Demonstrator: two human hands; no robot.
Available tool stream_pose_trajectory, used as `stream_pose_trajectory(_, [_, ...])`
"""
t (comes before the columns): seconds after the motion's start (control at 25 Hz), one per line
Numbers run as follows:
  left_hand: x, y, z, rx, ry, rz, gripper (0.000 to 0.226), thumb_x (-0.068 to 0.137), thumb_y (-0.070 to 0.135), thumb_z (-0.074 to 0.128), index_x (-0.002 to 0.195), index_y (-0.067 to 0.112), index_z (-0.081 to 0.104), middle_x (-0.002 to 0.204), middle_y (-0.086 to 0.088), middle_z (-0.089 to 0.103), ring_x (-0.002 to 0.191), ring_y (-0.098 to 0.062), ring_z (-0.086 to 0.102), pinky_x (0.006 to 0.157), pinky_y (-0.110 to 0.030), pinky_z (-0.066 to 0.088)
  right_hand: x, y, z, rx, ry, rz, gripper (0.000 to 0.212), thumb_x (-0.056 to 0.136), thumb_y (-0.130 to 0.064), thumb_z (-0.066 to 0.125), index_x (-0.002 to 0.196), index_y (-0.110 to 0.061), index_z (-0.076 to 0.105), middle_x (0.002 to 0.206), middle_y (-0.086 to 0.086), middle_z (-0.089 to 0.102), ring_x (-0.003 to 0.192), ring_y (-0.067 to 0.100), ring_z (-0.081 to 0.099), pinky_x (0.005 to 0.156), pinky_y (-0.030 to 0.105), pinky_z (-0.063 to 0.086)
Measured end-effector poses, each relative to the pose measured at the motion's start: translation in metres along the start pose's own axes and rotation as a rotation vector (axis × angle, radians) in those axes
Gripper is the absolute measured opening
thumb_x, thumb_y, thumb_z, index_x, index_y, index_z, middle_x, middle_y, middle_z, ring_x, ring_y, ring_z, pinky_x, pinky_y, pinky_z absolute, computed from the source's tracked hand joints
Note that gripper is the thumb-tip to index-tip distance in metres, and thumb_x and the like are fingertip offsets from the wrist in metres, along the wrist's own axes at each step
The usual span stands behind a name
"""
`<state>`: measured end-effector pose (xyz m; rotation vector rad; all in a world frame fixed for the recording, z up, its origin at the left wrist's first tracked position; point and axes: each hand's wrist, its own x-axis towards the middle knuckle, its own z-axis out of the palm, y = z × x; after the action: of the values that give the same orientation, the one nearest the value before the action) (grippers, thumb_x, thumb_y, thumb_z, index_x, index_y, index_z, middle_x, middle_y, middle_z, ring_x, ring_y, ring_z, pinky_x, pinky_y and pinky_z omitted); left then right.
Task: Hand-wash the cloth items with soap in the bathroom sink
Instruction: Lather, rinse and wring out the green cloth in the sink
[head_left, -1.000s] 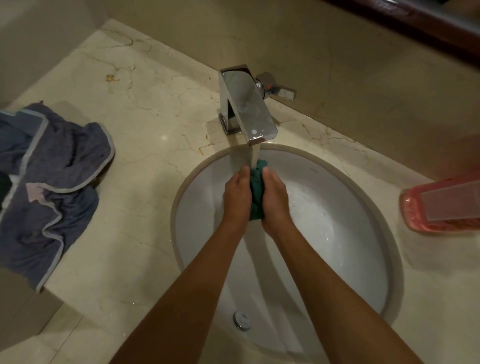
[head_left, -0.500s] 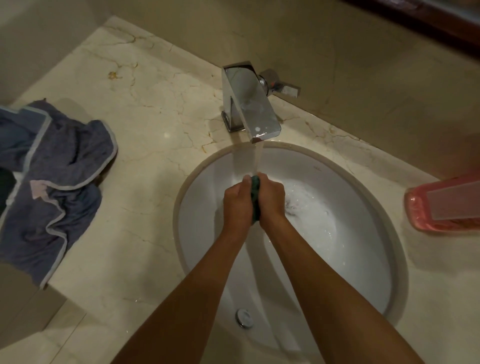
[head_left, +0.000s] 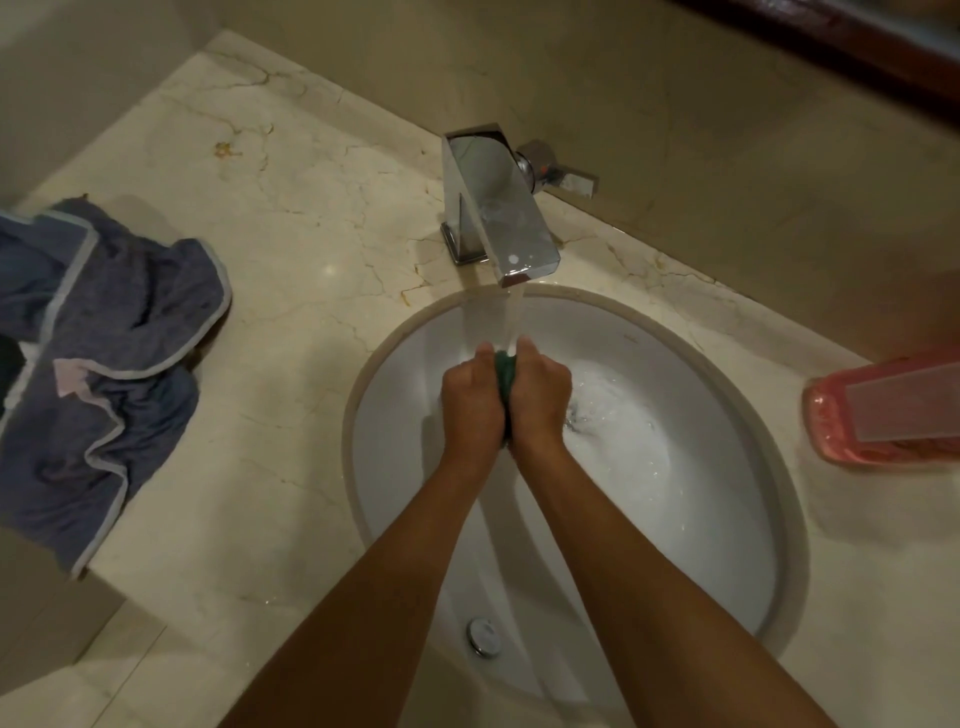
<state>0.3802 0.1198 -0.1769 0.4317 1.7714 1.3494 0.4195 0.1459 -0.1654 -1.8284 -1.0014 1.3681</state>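
A dark green wadded cloth (head_left: 505, 375) shows between the hands; the round basin (head_left: 727, 519) is white, the veined marble counter (head_left: 291, 249) cream, the square faucet (head_left: 493, 208) chrome; left, a crumpled blue-grey garment (head_left: 109, 364) has pale grey trim; right, a translucent pink soap bottle (head_left: 883, 410)

A home bathroom is shown. A white oval sink (head_left: 727, 519) is set into a veined marble surface (head_left: 291, 260), with a chrome faucet (head_left: 493, 208) mounted just beyond the left hand (head_left: 475, 400). A pink soap bottle (head_left: 883, 410) is laid well to the right of the right hand (head_left: 537, 395).
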Motion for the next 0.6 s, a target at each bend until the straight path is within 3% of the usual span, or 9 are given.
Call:
stream_pose_trajectory(0.12, [0.01,0.002,-0.01,-0.046,0.028,-0.01,0.047,0.108,0.025,0.044,0.062,0.018,0.051,0.054,0.003,0.048,0.048,-0.007,0.045,0.052,-0.026,0.04,-0.019,0.014,-0.001,-0.025,-0.086,-0.02,0.048,0.105,-0.029,0.047,0.06,-0.02,0.062,0.06,0.002,0.063,0.064,0.021,0.064,0.067,0.04,0.055])
stream_pose_trajectory(0.28, [-0.011,-0.004,-0.003,0.06,-0.086,0.021,0.05,0.109,0.024,0.042,0.061,0.016,0.054,0.054,0.0,0.052,0.051,-0.01,0.052,0.055,-0.028,0.044,0.003,0.012,-0.005,-0.019,0.047,0.01,0.055,0.104,-0.021,0.047,0.049,-0.02,0.048,0.042,-0.007,0.05,0.045,0.007,0.05,0.058,0.035,0.043])
stream_pose_trajectory(0.36, [-0.005,0.0,-0.006,0.04,-0.089,0.018,0.052,0.109,0.024,0.042,0.059,0.017,0.051,0.05,0.005,0.049,0.046,-0.006,0.047,0.051,-0.023,0.041,-0.006,0.014,-0.005,-0.106,0.028,-0.055,0.054,0.107,-0.023,0.043,0.053,-0.021,0.051,0.047,-0.006,0.054,0.046,0.005,0.055,0.055,0.029,0.044])
stream_pose_trajectory(0.48, [0.0,0.003,-0.009,0.005,-0.096,-0.014,0.051,0.109,0.023,0.043,0.059,0.016,0.051,0.049,0.005,0.047,0.043,-0.003,0.046,0.047,-0.018,0.04,-0.018,0.022,-0.004,-0.072,-0.017,-0.048,0.052,0.107,-0.027,0.044,0.058,-0.021,0.06,0.056,0.0,0.062,0.058,0.021,0.065,0.062,0.037,0.053])
stream_pose_trajectory(0.6, [-0.012,0.0,-0.003,0.073,-0.16,-0.054,0.045,0.108,0.024,0.043,0.066,0.014,0.057,0.057,0.0,0.055,0.046,0.001,0.054,0.05,-0.015,0.046,0.005,0.022,-0.01,-0.017,0.033,0.061,0.051,0.102,-0.025,0.05,0.052,-0.018,0.055,0.048,-0.002,0.054,0.055,0.019,0.056,0.064,0.042,0.05])
